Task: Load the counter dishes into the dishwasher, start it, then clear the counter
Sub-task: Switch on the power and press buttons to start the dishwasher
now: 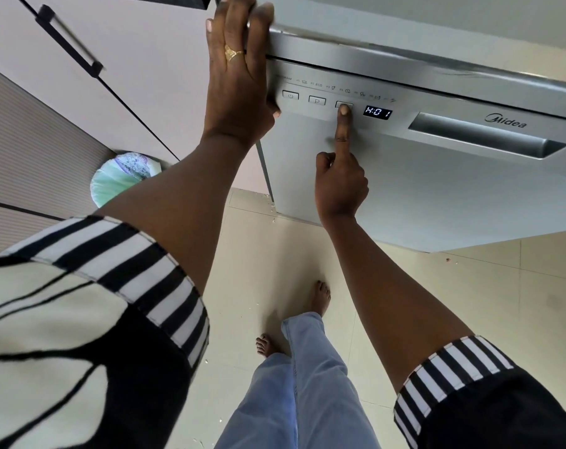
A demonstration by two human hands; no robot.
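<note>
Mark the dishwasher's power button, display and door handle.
power button (290,95): head view, centre of the button face.
display (377,112): head view, middle of the lit digits.
door handle (482,137): head view, inside the recessed grip.

Left hand (239,76) flat, fingers (236,24) straight; right hand (340,186) with index finger (343,128) straight, the others curled.

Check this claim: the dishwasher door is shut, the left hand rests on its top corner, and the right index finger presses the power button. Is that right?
No. In the head view the right hand presses its index finger on the third button, just left of the display, not the power button at the far left. The rest holds.
</note>
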